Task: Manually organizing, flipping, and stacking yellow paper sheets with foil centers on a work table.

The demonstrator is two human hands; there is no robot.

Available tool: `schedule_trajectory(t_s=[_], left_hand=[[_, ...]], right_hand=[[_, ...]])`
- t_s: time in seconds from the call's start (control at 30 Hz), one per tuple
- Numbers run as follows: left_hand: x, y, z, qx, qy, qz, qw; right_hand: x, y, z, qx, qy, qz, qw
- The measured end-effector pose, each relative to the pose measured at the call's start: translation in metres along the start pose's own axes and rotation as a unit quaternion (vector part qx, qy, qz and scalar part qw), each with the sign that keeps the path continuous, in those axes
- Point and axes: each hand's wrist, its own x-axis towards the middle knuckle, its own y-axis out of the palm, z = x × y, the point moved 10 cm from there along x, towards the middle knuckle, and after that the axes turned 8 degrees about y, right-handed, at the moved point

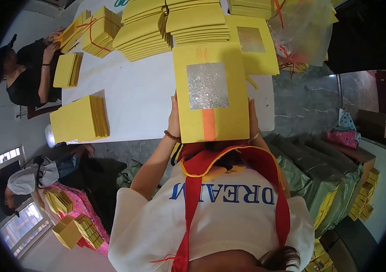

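Between my two hands is a bundle of yellow joss paper (218, 125), held upright against the table's near edge. Its face bears a silver foil square, with an orange strip below and a fainter one above. My left hand (174, 119) presses its left side and my right hand (253, 120) its right side. Most of the fingers are hidden behind the bundle, and its thickness cannot be made out. Just beyond it lies another yellow sheet with a silver square (265, 61).
Tall yellow paper stacks (145, 34) line the white table's (129, 99) far side. A smaller yellow stack (77, 120) lies left. At far left a person (27, 77) handles yellow paper; another (34, 177) is lower left. Green-wrapped packs (311, 177) stand at right, near a clear plastic bag (308, 34).
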Motion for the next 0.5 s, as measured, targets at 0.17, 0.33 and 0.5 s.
schedule_trajectory(t_s=[0.17,0.33,0.5], left_hand=[[-0.016,-0.013,0.019,-0.013,-0.049,-0.038,0.998],[-0.016,-0.016,0.015,0.02,-0.046,-0.085,0.995],[-0.01,-0.001,0.009,-0.009,-0.019,-0.037,0.999]], right_hand=[[0.008,0.007,-0.014,0.284,0.095,0.13,0.945],[0.002,0.024,0.011,-0.45,-0.089,-0.054,0.887],[0.008,0.01,0.008,-0.376,-0.01,-0.056,0.925]])
